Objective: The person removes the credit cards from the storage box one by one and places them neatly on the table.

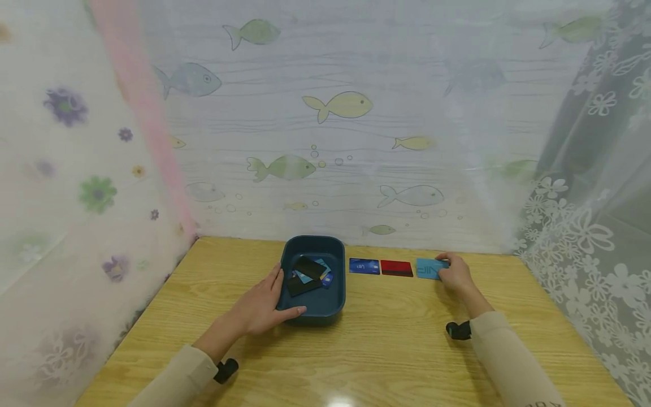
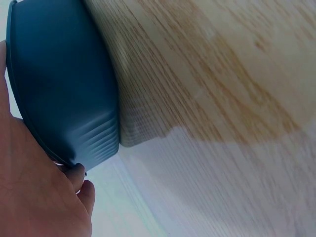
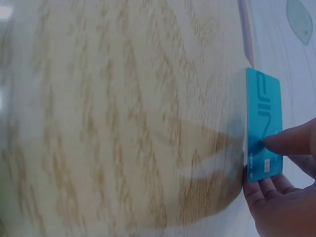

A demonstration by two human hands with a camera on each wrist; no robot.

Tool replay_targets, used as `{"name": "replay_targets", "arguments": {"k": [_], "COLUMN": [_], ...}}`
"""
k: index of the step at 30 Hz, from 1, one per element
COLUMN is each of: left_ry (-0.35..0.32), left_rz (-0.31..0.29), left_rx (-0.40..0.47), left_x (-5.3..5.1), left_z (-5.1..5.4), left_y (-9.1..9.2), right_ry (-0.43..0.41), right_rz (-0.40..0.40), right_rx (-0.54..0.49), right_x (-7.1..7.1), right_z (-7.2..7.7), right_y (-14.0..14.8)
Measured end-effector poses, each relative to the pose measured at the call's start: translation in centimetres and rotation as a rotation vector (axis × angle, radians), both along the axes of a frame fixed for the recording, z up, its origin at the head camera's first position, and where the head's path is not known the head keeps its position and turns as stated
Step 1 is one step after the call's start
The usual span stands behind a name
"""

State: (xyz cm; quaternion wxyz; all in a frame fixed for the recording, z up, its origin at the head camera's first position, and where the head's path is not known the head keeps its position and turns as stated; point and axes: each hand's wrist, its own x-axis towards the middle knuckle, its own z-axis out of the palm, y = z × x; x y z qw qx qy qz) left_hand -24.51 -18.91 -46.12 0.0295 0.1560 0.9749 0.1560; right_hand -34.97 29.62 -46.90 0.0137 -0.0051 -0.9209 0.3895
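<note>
The dark blue bin (image 1: 313, 320) (image 2: 64, 84) stands on the table, with several dark, blue and light-blue cards (image 1: 305, 284) lying loosely inside. Against its left side rests my left hand (image 1: 259, 302) (image 2: 34, 182), fingers fairly straight along the wall and thumb stretched over the near rim. Far to the right of the bin, my right hand (image 1: 458, 277) (image 3: 289, 197) pinches a light-blue card (image 1: 427, 269) (image 3: 261, 108) at its right end, thumb on its face. To that card's left lie a red card (image 1: 396, 268) and a dark blue card (image 1: 364, 266), in one row.
The wooden table (image 1: 376, 350) extends in front of the bin and cards. A fish-patterned curtain (image 1: 351, 141) hangs behind the table, a flowered curtain (image 1: 66, 169) on the left and white flowered lace (image 1: 585, 237) on the right. Small black devices are at both wrists.
</note>
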Motion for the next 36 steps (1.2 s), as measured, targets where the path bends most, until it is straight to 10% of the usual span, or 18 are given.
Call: {"name": "replay_targets", "arguments": {"k": [36], "left_ry": [-0.023], "left_rz": [0.002], "left_rx": [-0.01], "left_x": [0.16], "left_z": [0.63], "left_y": [0.08], "right_ry": [-0.059], "right_rz": [0.008], "right_rx": [0.093], "right_x": [-0.91], "right_z": [-0.45], "right_y": [-0.18]}}
